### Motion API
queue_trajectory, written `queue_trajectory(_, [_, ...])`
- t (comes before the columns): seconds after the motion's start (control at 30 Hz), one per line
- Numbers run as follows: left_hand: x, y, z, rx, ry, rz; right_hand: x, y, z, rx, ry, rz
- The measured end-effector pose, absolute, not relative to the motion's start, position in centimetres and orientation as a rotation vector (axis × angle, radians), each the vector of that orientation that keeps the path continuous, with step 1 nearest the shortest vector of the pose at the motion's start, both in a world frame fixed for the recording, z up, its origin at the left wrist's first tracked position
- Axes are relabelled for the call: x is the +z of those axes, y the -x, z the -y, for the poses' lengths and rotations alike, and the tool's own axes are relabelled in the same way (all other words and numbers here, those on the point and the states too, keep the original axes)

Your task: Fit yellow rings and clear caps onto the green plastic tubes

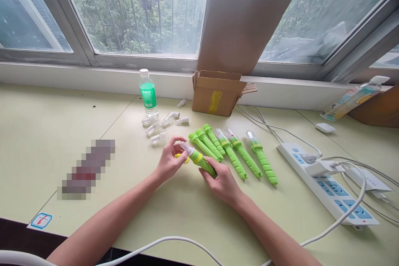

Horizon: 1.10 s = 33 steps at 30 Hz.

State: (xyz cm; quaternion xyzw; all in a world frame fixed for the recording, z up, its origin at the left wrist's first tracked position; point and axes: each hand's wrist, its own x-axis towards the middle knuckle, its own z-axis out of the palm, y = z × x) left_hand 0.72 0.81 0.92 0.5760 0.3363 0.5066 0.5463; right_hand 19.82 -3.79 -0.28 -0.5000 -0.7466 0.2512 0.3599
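Note:
My right hand (222,183) grips the ribbed handle of a green tool (201,161) with a yellow collar and a clear capped tip. My left hand (171,158) pinches that clear tip with fingers closed round it. A small yellow ring (185,159) lies on the table just under the left fingers. To the right, several more green tools (232,153) lie side by side, some with clear caps on, some bare. Several loose clear caps (157,131) lie beyond my left hand.
A green-labelled water bottle (148,93) stands behind the caps. An open cardboard box (215,92) rests against the window ledge. A white power strip (327,183) with plugs and cables lies at the right. A white cable (174,241) crosses the near table edge.

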Motion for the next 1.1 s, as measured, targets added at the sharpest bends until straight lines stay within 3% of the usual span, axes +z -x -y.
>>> queue_trajectory(1.1, [1.8,1.7,-2.8,0.966,-1.465,-0.713,0.3,-20.0,3.9,0.656,1.22,1.959])
